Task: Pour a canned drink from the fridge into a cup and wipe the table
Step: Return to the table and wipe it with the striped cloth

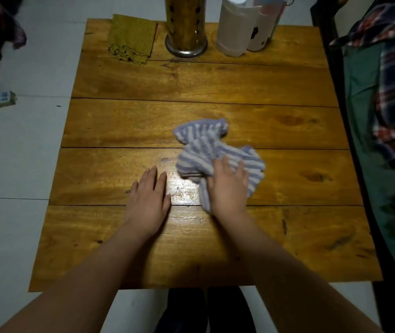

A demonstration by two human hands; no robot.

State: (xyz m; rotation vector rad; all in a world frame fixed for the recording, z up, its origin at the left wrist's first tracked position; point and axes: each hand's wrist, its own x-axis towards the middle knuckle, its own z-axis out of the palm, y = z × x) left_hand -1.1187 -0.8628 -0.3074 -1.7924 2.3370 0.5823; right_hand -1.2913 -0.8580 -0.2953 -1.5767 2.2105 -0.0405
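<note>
On the table [215, 87], right of centre, the cloth [206, 150] lay bunched, its near part under our right hand [227, 186], our left hand [148, 191] just beside its left edge. A wet sheen showed between the hands. Bare wood ran wide to the left and near edges; at the far edge sat a yellow rag [131, 39], a metal cylinder [185, 27] and two bottles [237, 27]. Left lay flat, fingers straight, holding nothing. Right pressed the cloth, fingers loosely spread, thumb tucked into a fold.
</note>
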